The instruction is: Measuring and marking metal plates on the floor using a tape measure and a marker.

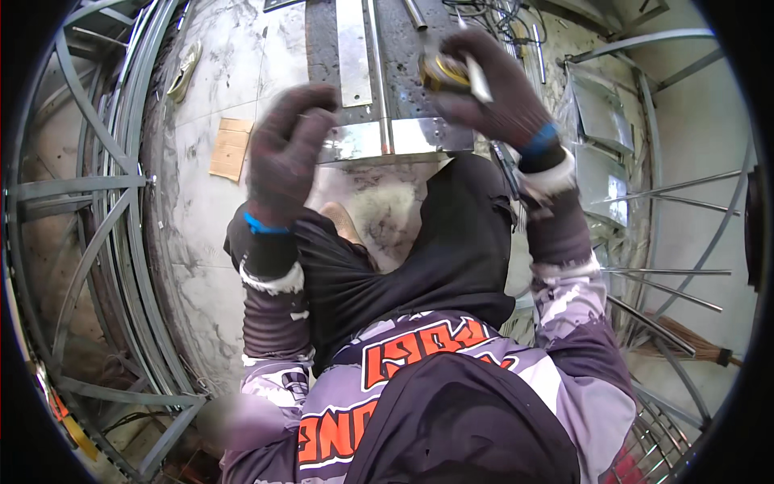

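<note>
My right hand (504, 97), in a dark glove, grips a yellow-and-black tape measure (446, 74). A slim white stick-like thing (479, 81) also shows between its fingers; I cannot make out its kind. My left hand (282, 153), gloved too, is raised at the left with its thumb and loosely bent fingers apart; the fingertips are blurred and nothing shows in them. Between and beyond both hands, a shiny metal plate (423, 136) lies across the near edge of a dark work surface (322, 48). A thin metal tube (376, 73) runs away from me, its near end over the plate.
A flat silvery bar (352, 56) lies left of the tube, a short pipe (414, 14) to its right. Cardboard (230, 149) and a shoe (185, 71) lie on the left floor. Metal frames (81, 189) and long bars flank the left; tubes (685, 274) jut out at right. Cables (504, 16) lie far right.
</note>
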